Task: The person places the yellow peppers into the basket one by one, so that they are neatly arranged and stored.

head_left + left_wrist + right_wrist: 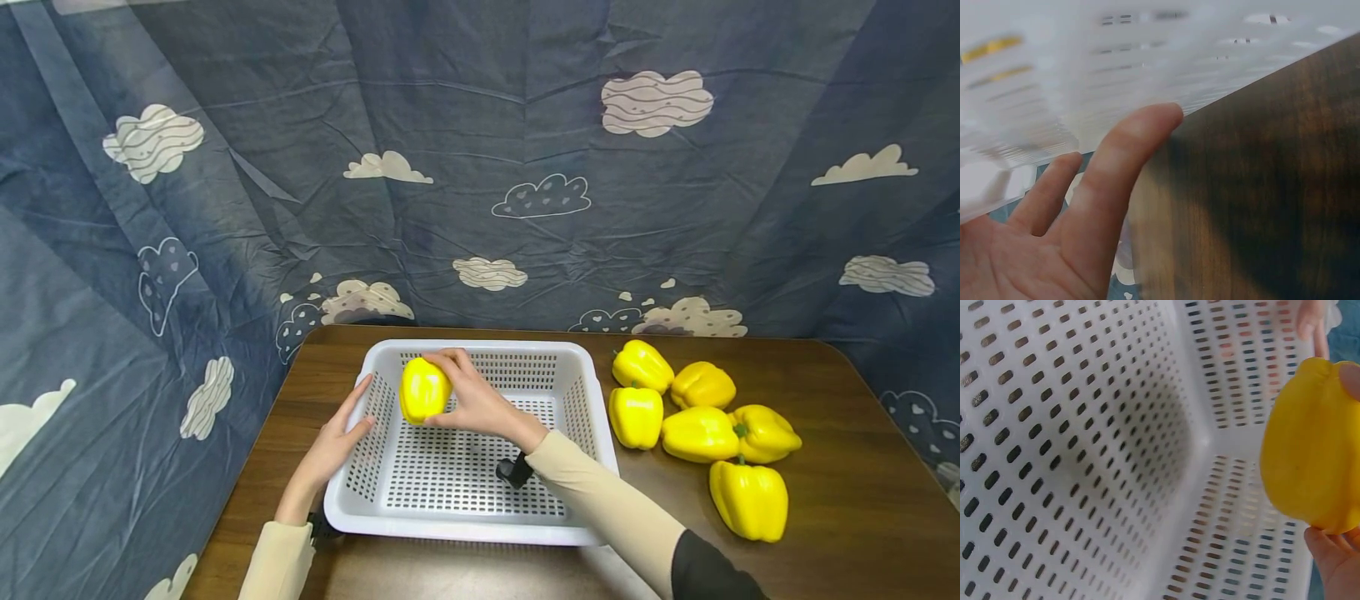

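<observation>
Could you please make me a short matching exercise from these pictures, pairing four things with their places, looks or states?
1. Right hand
2. Left hand
3. Basket
4. Six loose peppers

A. On the table, to the basket's right
B. Pale, with rows of slots
C. Holding a yellow pepper over the basket's inside
D. At the basket's left side

Pairs: 1-C, 2-D, 3-B, 4-A

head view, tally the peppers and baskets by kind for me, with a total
Yellow peppers: 7 (1 in the right hand, 6 on the table)
White basket: 1
Total: 8
</observation>
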A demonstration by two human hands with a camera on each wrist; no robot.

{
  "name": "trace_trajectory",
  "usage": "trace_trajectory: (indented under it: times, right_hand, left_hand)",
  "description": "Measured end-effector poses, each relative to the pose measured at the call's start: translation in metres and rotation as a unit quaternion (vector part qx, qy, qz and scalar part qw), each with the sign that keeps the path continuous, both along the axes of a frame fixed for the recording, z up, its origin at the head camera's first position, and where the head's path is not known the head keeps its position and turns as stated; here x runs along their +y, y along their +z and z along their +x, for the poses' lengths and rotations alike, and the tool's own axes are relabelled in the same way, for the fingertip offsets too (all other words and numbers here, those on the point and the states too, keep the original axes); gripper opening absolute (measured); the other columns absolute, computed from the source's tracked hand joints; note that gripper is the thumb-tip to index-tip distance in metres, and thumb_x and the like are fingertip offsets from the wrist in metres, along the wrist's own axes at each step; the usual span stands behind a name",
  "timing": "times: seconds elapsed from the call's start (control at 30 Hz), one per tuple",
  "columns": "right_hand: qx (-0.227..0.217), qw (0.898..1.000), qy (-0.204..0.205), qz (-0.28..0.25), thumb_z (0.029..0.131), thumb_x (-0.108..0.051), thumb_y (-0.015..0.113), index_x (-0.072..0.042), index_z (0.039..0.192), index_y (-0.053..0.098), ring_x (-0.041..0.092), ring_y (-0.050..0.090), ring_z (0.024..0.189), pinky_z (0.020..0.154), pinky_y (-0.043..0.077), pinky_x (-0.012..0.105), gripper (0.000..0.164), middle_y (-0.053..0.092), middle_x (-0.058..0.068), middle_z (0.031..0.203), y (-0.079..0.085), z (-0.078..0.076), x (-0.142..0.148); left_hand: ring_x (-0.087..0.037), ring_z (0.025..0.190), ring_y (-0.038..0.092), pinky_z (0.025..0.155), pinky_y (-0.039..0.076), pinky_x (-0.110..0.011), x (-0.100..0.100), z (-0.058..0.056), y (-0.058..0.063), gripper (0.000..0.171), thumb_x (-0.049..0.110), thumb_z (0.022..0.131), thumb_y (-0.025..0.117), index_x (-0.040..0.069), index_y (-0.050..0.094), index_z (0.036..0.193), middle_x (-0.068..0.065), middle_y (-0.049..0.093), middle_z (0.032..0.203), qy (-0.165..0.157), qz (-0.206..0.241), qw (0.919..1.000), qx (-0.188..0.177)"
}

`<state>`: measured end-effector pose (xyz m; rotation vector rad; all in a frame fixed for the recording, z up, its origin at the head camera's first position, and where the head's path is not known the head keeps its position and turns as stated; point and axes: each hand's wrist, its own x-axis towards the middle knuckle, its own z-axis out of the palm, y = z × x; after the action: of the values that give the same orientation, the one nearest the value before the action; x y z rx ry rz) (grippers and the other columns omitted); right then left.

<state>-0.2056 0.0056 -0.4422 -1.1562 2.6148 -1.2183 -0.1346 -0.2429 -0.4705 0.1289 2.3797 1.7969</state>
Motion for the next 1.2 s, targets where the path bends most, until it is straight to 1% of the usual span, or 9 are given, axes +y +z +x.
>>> trace_trajectory:
  times: [0.23,0.43,0.63,0.8,0.97,1.13,1.2]
  right_hand:
    - [-0.021,1.0,0.002,0.007,0.072,-0.025,0.083,-0.007,0.145,0.035,0.026,0.047,0.117,0.094,0.045,0.044,0.089,0.036,0.013,0.134,-0.013,-0.008,-0.008]
    - [-0.018,1.0,0.002,0.01,0.071,-0.027,0.084,-0.007,0.145,0.037,0.027,0.046,0.12,0.097,0.043,0.045,0.089,0.038,0.014,0.135,-0.023,-0.013,-0.013]
    - [-0.028,0.999,-0.003,0.021,0.072,-0.029,0.083,-0.01,0.146,0.035,0.027,0.044,0.124,0.1,0.041,0.046,0.09,0.037,0.013,0.138,-0.033,-0.017,-0.017]
    - [-0.036,0.999,-0.003,0.041,0.073,-0.032,0.083,-0.008,0.145,0.033,0.025,0.044,0.124,0.101,0.041,0.043,0.091,0.035,0.012,0.14,-0.041,-0.018,-0.022]
    - [-0.029,0.998,0.002,0.046,0.073,-0.031,0.083,-0.006,0.144,0.033,0.025,0.045,0.122,0.1,0.042,0.042,0.09,0.036,0.012,0.137,-0.045,-0.017,-0.026]
    - [-0.028,0.998,-0.011,0.064,0.074,-0.033,0.083,-0.009,0.145,0.033,0.024,0.046,0.121,0.099,0.043,0.039,0.091,0.036,0.012,0.137,-0.049,-0.016,-0.03]
    - [-0.016,0.997,-0.016,0.073,0.073,-0.035,0.083,-0.009,0.145,0.033,0.023,0.046,0.12,0.099,0.043,0.038,0.091,0.038,0.011,0.136,-0.049,-0.016,-0.031]
  left_hand:
    - [-0.05,0.111,0.053,0.068,0.057,-0.048,-0.001,-0.002,-0.003,0.062,0.015,0.101,0.048,0.023,0.018,0.154,-0.023,0.02,0.154,0.001,-0.004,1.0,0.006]
    - [-0.05,0.111,0.052,0.067,0.057,-0.048,-0.001,-0.001,-0.002,0.061,0.015,0.101,0.048,0.022,0.018,0.154,-0.024,0.02,0.154,-0.001,-0.005,0.9999,0.014]
    - [-0.049,0.111,0.052,0.068,0.057,-0.047,-0.001,-0.001,0.0,0.061,0.016,0.101,0.048,0.023,0.019,0.154,-0.023,0.02,0.154,0.001,-0.008,0.9999,0.012]
    - [-0.049,0.111,0.052,0.07,0.056,-0.048,0.0,0.0,0.0,0.061,0.016,0.101,0.048,0.022,0.019,0.154,-0.022,0.019,0.155,0.003,-0.009,0.9999,0.009]
    - [-0.049,0.112,0.052,0.071,0.056,-0.048,0.0,0.0,0.001,0.061,0.017,0.101,0.048,0.023,0.019,0.154,-0.021,0.018,0.155,0.002,-0.004,1.0,0.006]
    - [-0.047,0.11,0.054,0.071,0.056,-0.047,-0.001,0.0,0.0,0.061,0.016,0.101,0.048,0.025,0.019,0.154,-0.021,0.019,0.155,0.002,-0.007,1.0,0.0]
    - [-0.046,0.109,0.055,0.071,0.056,-0.046,-0.001,0.0,0.0,0.061,0.016,0.101,0.048,0.025,0.02,0.154,-0.02,0.02,0.155,0.004,-0.008,1.0,-0.003]
